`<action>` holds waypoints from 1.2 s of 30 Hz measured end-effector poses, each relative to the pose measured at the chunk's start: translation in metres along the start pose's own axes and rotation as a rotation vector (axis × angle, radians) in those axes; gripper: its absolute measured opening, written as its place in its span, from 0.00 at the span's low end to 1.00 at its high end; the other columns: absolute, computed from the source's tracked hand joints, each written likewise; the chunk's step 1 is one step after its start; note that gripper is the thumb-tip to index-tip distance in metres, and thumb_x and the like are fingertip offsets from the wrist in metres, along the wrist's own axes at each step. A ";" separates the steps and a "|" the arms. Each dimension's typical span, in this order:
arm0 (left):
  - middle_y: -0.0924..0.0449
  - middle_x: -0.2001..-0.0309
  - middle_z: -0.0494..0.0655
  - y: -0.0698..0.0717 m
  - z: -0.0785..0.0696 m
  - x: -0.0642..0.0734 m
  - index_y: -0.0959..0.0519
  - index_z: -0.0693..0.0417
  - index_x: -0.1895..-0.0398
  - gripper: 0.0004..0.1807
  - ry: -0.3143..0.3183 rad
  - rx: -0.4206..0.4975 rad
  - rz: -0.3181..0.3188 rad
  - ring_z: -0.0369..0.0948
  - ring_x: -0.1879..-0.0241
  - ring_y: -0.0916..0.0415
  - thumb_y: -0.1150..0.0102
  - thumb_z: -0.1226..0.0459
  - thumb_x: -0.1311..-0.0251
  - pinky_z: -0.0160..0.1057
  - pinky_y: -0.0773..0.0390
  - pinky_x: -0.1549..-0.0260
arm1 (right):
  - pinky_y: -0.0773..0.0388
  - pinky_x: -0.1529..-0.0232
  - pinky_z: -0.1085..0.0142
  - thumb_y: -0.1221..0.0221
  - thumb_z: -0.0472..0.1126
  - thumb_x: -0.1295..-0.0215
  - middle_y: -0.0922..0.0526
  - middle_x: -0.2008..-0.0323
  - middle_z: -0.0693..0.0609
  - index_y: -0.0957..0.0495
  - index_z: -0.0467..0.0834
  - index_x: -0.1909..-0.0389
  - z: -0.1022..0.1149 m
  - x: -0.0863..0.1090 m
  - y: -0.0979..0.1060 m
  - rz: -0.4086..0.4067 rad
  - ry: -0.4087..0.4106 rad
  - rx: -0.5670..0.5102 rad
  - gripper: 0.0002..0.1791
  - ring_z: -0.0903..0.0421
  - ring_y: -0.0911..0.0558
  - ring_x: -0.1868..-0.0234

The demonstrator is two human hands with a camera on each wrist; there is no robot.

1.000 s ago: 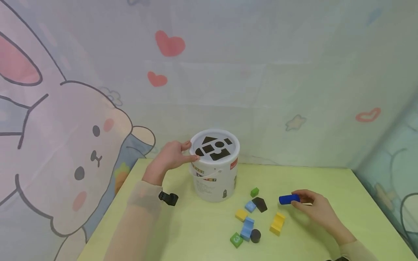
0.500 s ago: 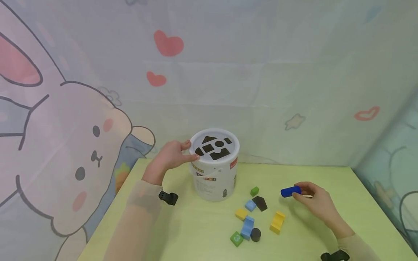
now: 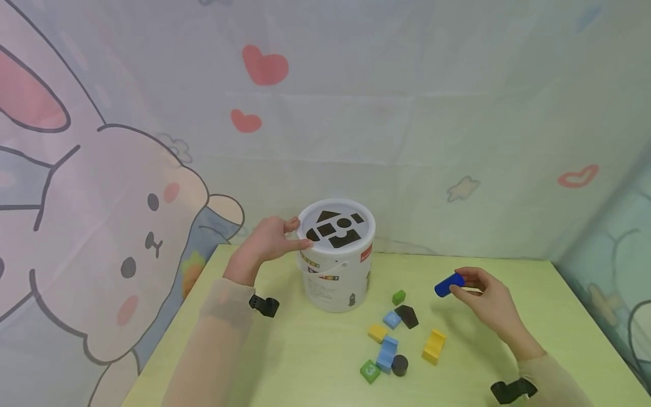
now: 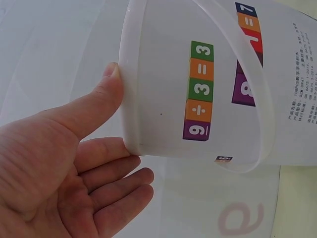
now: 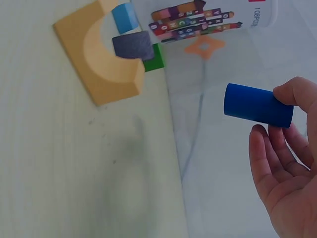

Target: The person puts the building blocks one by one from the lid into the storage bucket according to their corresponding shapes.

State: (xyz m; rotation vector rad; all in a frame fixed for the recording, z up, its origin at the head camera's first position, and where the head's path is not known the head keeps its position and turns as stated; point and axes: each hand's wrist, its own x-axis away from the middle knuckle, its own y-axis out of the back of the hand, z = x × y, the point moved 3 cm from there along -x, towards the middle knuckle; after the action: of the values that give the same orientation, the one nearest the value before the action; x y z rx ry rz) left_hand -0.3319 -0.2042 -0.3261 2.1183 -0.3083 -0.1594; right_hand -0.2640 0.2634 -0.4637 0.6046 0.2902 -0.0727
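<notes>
A white bucket [image 3: 335, 282] stands on the table, its lid [image 3: 366, 236] cut with dark holes of several shapes. My left hand [image 3: 267, 244] holds the lid's rim, thumb on top and forefinger against the side; in the left wrist view the other fingers of the left hand [image 4: 74, 153] stay off the bucket. Above the table at the right, my right hand [image 3: 490, 299] pinches a blue cylinder block [image 3: 448, 285] by one end. The right wrist view shows this cylinder [image 5: 255, 104] tilted, its free end pointing away from the palm.
Between the hands lie a yellow arch block [image 3: 434, 347], a light blue block [image 3: 387, 355], a black cylinder [image 3: 399, 366], a green numbered block [image 3: 369, 371], a small yellow block [image 3: 377, 332], a dark pentagon block [image 3: 408, 316] and a small green block [image 3: 399, 297]. A cloth backdrop hangs behind.
My right hand has risen and moved slightly away from me with the blue cylinder, which has gone from nearly level to tilted. The left hand keeps its place on the lid.
</notes>
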 end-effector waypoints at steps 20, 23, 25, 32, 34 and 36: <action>0.39 0.19 0.48 0.000 -0.002 -0.001 0.34 0.58 0.21 0.44 0.010 -0.005 0.012 0.54 0.19 0.45 0.28 0.46 0.31 0.54 0.30 0.32 | 0.21 0.53 0.78 0.29 0.42 0.28 0.13 0.47 0.41 0.21 0.37 0.37 0.049 -0.038 -0.020 0.002 0.098 -0.093 0.24 0.70 0.18 0.53; 0.39 0.19 0.47 0.000 -0.002 -0.001 0.34 0.57 0.20 0.44 0.014 0.000 0.014 0.54 0.19 0.45 0.28 0.46 0.31 0.54 0.31 0.30 | 0.21 0.52 0.78 0.29 0.42 0.28 0.13 0.48 0.41 0.20 0.37 0.37 0.056 -0.042 -0.023 0.003 0.117 -0.103 0.23 0.70 0.18 0.53; 0.39 0.19 0.47 0.000 -0.001 -0.002 0.34 0.57 0.20 0.45 0.012 -0.001 0.013 0.54 0.19 0.45 0.28 0.45 0.31 0.55 0.33 0.28 | 0.21 0.52 0.78 0.29 0.40 0.28 0.13 0.48 0.41 0.20 0.37 0.37 0.060 -0.045 -0.024 0.003 0.132 -0.114 0.22 0.70 0.18 0.53; 0.39 0.19 0.46 0.000 -0.001 -0.001 0.34 0.56 0.20 0.45 0.018 -0.004 0.011 0.54 0.19 0.45 0.28 0.45 0.32 0.56 0.35 0.27 | 0.20 0.52 0.77 0.29 0.39 0.28 0.13 0.49 0.41 0.20 0.37 0.39 0.077 -0.057 -0.028 0.002 0.168 -0.134 0.21 0.64 0.16 0.53; 0.39 0.19 0.47 0.000 0.000 -0.001 0.34 0.56 0.20 0.45 0.018 -0.004 0.012 0.54 0.19 0.45 0.28 0.45 0.32 0.57 0.35 0.27 | 0.19 0.52 0.76 0.30 0.39 0.28 0.13 0.48 0.41 0.20 0.37 0.39 0.083 -0.061 -0.028 0.002 0.175 -0.142 0.21 0.61 0.15 0.52; 0.39 0.19 0.47 0.000 0.000 -0.001 0.34 0.56 0.20 0.45 0.019 -0.006 0.012 0.54 0.19 0.45 0.28 0.45 0.32 0.57 0.36 0.27 | 0.19 0.52 0.76 0.30 0.40 0.28 0.13 0.48 0.42 0.19 0.38 0.39 0.089 -0.064 -0.028 0.000 0.181 -0.152 0.21 0.61 0.15 0.52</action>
State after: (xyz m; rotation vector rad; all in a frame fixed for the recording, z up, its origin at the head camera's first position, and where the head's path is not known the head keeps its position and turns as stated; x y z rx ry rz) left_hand -0.3333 -0.2036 -0.3262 2.1108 -0.3087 -0.1335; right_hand -0.3079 0.1887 -0.3908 0.4606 0.4672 0.0045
